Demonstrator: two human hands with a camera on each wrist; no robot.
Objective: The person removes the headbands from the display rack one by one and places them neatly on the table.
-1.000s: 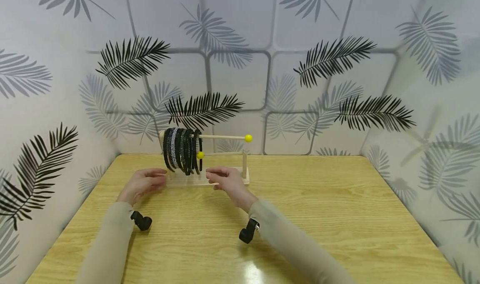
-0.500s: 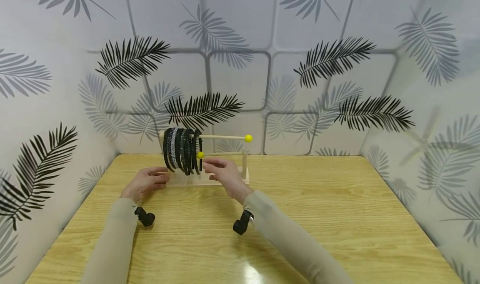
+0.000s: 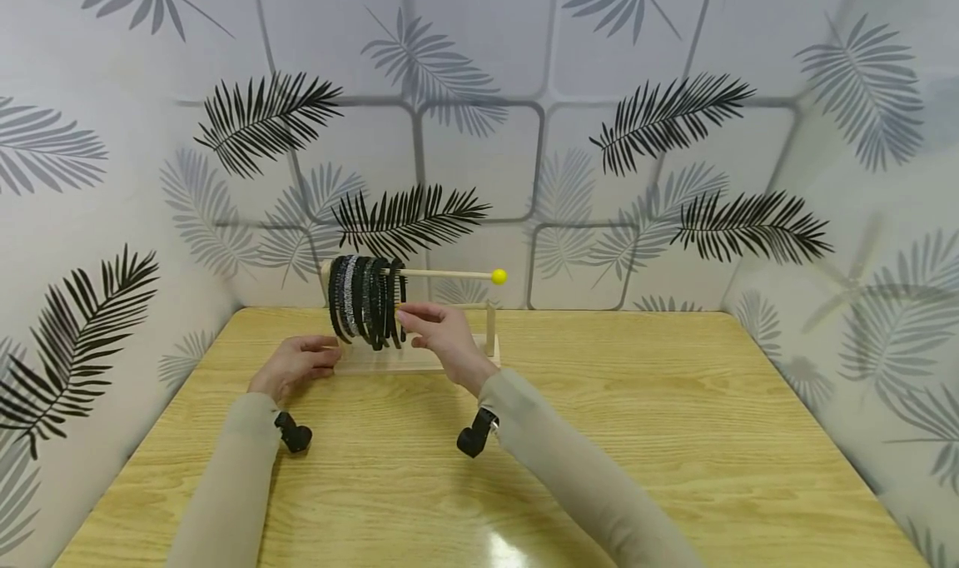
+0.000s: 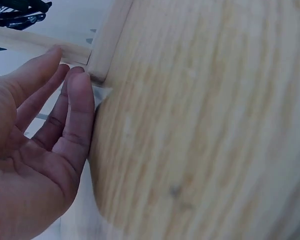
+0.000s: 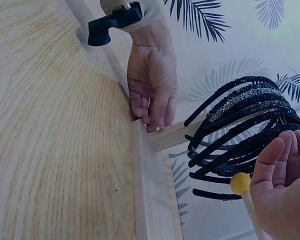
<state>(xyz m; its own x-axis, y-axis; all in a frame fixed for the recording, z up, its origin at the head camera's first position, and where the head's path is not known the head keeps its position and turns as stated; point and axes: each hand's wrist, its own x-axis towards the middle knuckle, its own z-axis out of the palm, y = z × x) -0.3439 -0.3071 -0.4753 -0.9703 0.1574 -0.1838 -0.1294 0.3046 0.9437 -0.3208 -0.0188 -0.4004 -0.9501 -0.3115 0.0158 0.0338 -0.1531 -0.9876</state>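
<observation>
Several black headbands (image 3: 361,300), one of them silvery and glittery (image 3: 348,293), hang in a bunch on a pale wooden headband stand (image 3: 419,364). My left hand (image 3: 294,366) touches the stand's left end, its thumb against the wooden post (image 4: 20,42) and its fingertips (image 4: 79,82) by the base corner. My right hand (image 3: 449,339) reaches to the outermost headband, fingers slightly bent. In the right wrist view its fingertips (image 5: 286,142) lie against the bunch, close to a yellow ball (image 5: 240,184). No headband clearly shows between thumb and fingers; part of this hand is cut off.
The upper peg (image 3: 449,273) sticks out to the right and ends in another yellow ball (image 3: 499,276). A wooden table (image 3: 644,418) lies beneath, with a leaf-patterned wall (image 3: 584,135) close behind the stand. Both wrists carry small black cameras (image 3: 475,435).
My right hand has moved up and left to the headbands and now covers the lower yellow ball. My left hand has shifted slightly right against the stand. The headbands have not moved.
</observation>
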